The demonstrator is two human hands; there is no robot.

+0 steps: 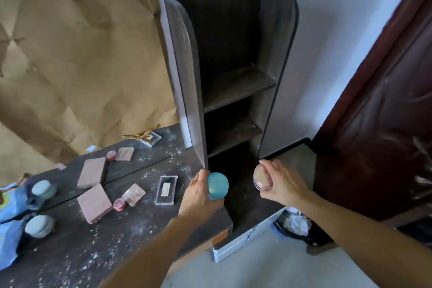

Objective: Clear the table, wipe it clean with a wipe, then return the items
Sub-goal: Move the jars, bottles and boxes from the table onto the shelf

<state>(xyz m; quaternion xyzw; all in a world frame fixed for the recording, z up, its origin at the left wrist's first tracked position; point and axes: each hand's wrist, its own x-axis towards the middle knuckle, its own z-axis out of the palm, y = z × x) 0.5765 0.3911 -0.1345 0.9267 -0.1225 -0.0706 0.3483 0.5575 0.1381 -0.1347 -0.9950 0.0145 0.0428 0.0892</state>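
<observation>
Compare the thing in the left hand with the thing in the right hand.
The left hand holds a teal rounded object, opaque and bulbous; the right hand holds a clear round case, flat and disc-shaped with a beige fill. The teal object is gripped from the side, its dome facing the camera; the case is pinched on edge, standing upright. Both are small, round and held off the dusty table, near the dark shelf unit.

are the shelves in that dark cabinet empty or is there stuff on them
Empty, as far as visible. The two shelf boards of the dark cabinet show only bare, dusty wood; the shadowed bottom compartment cannot be judged.
</observation>
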